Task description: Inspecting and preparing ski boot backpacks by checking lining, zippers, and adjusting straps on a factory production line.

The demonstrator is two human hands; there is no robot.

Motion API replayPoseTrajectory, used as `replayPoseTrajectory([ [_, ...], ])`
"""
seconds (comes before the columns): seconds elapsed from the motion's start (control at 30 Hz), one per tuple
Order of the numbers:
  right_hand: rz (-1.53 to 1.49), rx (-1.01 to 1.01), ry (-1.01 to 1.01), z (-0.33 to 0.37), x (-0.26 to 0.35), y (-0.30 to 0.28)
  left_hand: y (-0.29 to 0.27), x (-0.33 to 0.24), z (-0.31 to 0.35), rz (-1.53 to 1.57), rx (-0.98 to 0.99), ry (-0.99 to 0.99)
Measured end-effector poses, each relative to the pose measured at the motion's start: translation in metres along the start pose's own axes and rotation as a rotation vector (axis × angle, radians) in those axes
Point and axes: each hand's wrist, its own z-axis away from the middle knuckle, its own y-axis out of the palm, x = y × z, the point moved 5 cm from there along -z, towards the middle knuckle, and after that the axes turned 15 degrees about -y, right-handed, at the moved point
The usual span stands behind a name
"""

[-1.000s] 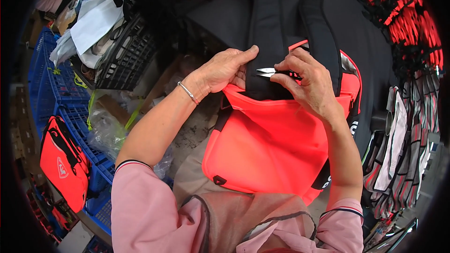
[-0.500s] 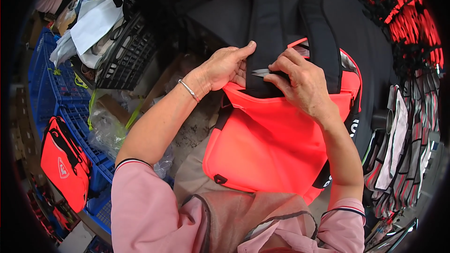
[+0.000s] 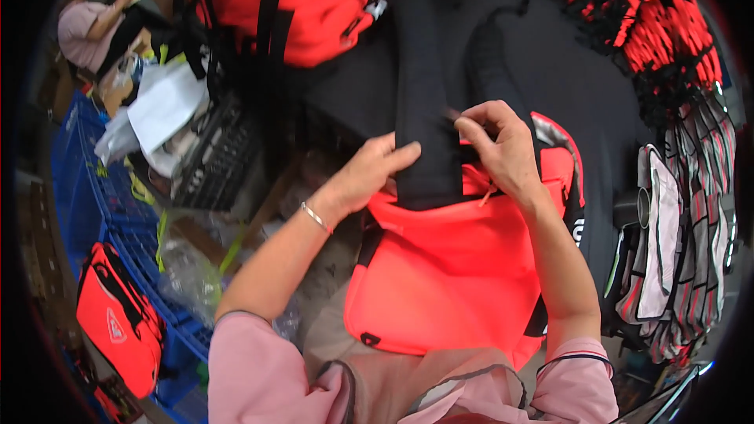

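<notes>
A bright orange-red backpack [image 3: 448, 279] lies across my lap and the black surface ahead, its black padded shoulder straps stretching away from me. My left hand [image 3: 369, 169] grips the edge of the left shoulder strap [image 3: 424, 126], thumb on top and the other fingers partly hidden behind it. Just to the right of that strap, my right hand [image 3: 503, 145] is closed in a pinch around small thread snips [image 3: 452, 115], blurred by motion and mostly covered by the fingers. Below the right hand, a zipper opening shows at the bag's top edge.
A blue plastic crate [image 3: 82, 180] stands at left with a black basket [image 3: 216, 153] and papers; an orange-red bag [image 3: 118, 322] leans there. More orange-red bags [image 3: 314, 16] are piled ahead. Grey-and-red fabric pieces [image 3: 699, 228] hang at right. Another person [image 3: 86, 31] sits far left.
My right hand has lifted off the left strap, taking the snips to its right side. The left hand still grips the strap. The view has shifted, bringing the far bags and another person into sight.
</notes>
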Motion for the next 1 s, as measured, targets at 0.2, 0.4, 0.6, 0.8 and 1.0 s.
replayPoseTrajectory([
  [0.2, -0.495, -0.204, 0.246, -0.036, -0.021, -0.04, 0.036, -0.054, 0.014, -0.131, 0.204, 0.268],
  [0.4, -0.822, -0.459, -0.131, -0.041, 0.011, -0.072, 0.064, -0.097, 0.001, -0.354, 0.274, 0.337],
  [0.6, -0.56, -0.535, -0.17, 0.009, 0.028, -0.061, 0.068, -0.167, -0.02, -0.223, -0.088, 0.377],
  [0.8, -0.485, -0.481, -0.125, 0.067, 0.022, -0.005, 0.108, -0.244, -0.008, -0.063, -0.365, 0.511],
  [1.0, -0.512, -0.721, -0.204, 0.089, 0.034, -0.095, 0.141, -0.19, -0.003, -0.156, -0.026, 0.506],
])
